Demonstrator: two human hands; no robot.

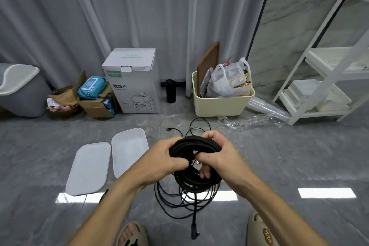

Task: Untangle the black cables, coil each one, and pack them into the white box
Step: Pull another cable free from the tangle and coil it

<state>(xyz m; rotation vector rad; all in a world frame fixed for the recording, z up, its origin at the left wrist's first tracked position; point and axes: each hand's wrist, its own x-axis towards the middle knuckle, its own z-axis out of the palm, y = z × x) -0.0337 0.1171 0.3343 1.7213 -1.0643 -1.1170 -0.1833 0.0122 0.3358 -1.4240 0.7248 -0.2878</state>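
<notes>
A thick coil of black cable (196, 146) hangs in the air between both hands. My left hand (165, 158) grips the coil's left side, fingers curled round the strands. My right hand (217, 154) grips its right side, thumb over the top and fingers through the loop. One end with a plug (194, 231) dangles down toward the floor. Thinner black cable (169, 203) lies in loose loops on the floor beneath, and more of it (196, 126) trails beyond the hands. The open white box (129, 146) lies on the floor to the left, its lid (89, 168) beside it.
Along the curtain stand a tall white carton (133, 80), a black bottle (171, 91), a cream bin (219, 102) stuffed with bags, and a brown cardboard box (95, 102). A white shelf rack (327, 78) is at the right. My sandalled feet (131, 233) are at the bottom edge.
</notes>
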